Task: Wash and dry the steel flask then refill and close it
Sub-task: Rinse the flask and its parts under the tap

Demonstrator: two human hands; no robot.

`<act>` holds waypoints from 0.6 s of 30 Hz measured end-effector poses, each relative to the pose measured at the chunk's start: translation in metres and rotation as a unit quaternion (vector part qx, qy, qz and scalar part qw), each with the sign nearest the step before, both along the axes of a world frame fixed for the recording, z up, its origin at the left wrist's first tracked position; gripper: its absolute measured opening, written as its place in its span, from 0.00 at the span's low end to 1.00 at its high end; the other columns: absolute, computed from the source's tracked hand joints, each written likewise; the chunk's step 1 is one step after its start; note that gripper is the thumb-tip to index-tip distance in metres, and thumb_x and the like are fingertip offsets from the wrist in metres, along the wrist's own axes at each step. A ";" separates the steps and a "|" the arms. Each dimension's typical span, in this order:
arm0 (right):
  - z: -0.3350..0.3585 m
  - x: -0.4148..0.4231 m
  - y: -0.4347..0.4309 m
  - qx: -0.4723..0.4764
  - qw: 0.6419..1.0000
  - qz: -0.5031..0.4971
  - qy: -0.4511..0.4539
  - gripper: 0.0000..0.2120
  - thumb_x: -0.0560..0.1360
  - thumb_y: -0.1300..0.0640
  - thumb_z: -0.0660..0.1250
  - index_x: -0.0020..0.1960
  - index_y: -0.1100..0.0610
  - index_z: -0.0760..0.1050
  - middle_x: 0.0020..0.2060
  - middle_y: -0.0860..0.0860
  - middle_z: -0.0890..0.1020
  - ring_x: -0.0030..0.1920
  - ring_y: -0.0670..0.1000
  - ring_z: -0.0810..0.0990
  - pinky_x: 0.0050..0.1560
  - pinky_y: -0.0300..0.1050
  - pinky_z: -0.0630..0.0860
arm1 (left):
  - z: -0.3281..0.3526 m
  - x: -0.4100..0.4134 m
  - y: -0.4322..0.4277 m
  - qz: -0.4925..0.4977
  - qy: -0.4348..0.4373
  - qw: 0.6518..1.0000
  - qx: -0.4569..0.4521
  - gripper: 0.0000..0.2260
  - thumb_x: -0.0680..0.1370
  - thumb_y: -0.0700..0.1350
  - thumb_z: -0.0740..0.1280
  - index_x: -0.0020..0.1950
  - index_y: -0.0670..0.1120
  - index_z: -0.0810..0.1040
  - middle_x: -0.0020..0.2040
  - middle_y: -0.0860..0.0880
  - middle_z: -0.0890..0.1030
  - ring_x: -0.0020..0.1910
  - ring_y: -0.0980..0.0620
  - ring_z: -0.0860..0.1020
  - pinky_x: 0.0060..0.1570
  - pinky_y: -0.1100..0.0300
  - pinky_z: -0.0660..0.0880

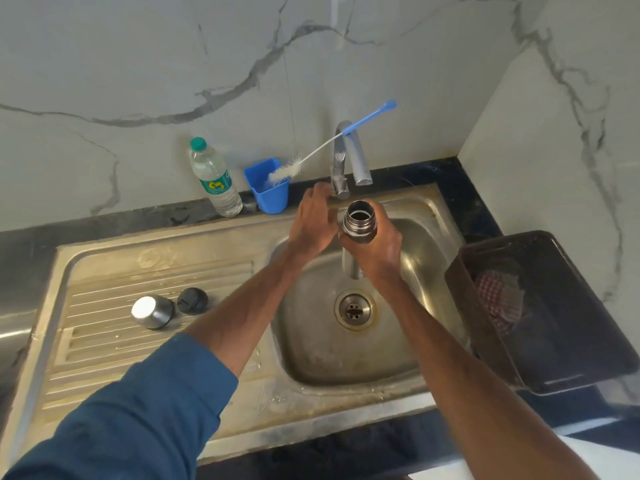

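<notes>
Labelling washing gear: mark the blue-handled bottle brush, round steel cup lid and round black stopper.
Blue-handled bottle brush [285, 171]: head view, white bristles.
Round steel cup lid [144, 308]: head view, flat top.
Round black stopper [192, 300]: head view, top.

noted bare steel on the flask [358, 223], duller round the threaded neck, brighter lower down. found the same metal, worn matt and stained, over the sink [311, 341], ribbed on its drainboard. saw a polished shine on the tap [360, 157]. saw a brushed steel cap [152, 311] with a bright flat top beside a matt black plastic lid [192, 300]. noted clear thin plastic on the bottle [214, 178], opaque blue plastic on the cup [268, 192], white bristles and a blue plastic handle on the brush [311, 155]. found checked woven cloth [498, 299] in a dark, plastic-looking tub [588, 341], glossy veined stone on the wall [138, 64], dark polished stone on the table [478, 209].
</notes>
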State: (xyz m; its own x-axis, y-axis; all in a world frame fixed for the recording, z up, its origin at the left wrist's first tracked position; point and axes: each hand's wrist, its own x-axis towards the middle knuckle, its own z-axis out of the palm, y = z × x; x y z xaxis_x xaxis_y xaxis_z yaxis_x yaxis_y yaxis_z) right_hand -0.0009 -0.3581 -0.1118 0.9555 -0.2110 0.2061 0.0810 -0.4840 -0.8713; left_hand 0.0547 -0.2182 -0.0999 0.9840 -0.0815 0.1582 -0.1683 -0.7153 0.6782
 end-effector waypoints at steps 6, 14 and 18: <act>-0.022 0.012 -0.001 0.011 1.000 0.000 -0.008 0.25 0.66 0.57 0.81 0.61 0.51 0.78 0.48 0.44 0.84 0.47 0.41 0.82 0.47 0.28 0.73 | 0.003 0.035 -0.011 -0.046 -0.008 0.998 0.046 0.16 0.83 0.41 0.67 0.71 0.45 0.72 0.57 0.41 0.79 0.55 0.44 0.79 0.54 0.49 0.78; -0.037 0.023 -0.004 0.030 0.999 0.015 0.018 0.28 0.64 0.56 0.82 0.60 0.48 0.77 0.48 0.42 0.84 0.47 0.39 0.82 0.46 0.25 0.72 | 0.009 0.056 -0.030 0.001 -0.059 0.996 0.067 0.06 0.83 0.39 0.69 0.55 0.36 0.82 0.50 0.40 0.84 0.46 0.43 0.84 0.46 0.48 0.83; -0.044 0.023 -0.004 0.047 0.998 0.029 0.023 0.29 0.64 0.56 0.82 0.62 0.45 0.77 0.48 0.40 0.85 0.48 0.40 0.83 0.50 0.38 0.80 | 0.005 0.049 -0.032 0.005 -0.093 0.992 0.081 0.07 0.80 0.36 0.72 0.57 0.36 0.84 0.51 0.37 0.85 0.47 0.39 0.85 0.48 0.45 0.84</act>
